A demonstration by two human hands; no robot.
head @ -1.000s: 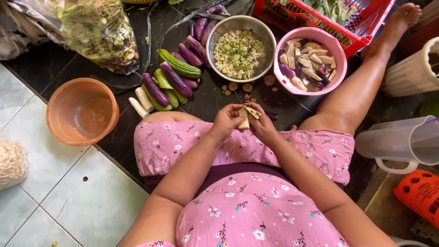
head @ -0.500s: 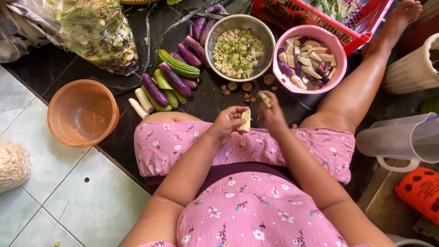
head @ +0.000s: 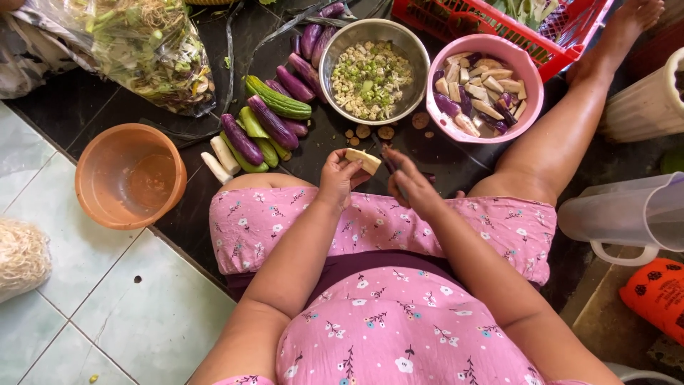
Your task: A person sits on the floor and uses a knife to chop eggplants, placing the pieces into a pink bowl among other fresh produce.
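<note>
Pale green floor tiles (head: 85, 314) fill the near left of the view, and a dark sheet (head: 92, 107) covers the ground farther off, where the food is laid out. A person in a pink flowered dress sits on the floor with legs folded and one leg stretched toward the far right.

Left hand (head: 340, 176) pinches a pale peeled vegetable piece (head: 364, 160) between thumb and curled fingers, holding it just above the knees, near the middle of the scene. Right hand (head: 412, 187) sits just right of it with fingers closed around a small dark knife (head: 391, 165), whose blade is near the piece; whether it touches I cannot tell.

Just beyond the hands lie a few small brown cut ends (head: 376, 132). Farther off stands a steel bowl (head: 333, 43) of chopped pale and green bits, and to its right a pink bowl (head: 436, 114) of cut pale and purple chunks. To the left of the steel bowl lies a heap of whole purple and green eggplants (head: 267, 125). An orange plastic bowl (head: 96, 192) sits at the left edge of the dark sheet, with a clear bag of greens (head: 142, 50) at the far left. A red basket (head: 456, 14) stands behind the pink bowl, and a clear jug (head: 627, 214) is at the right.
</note>
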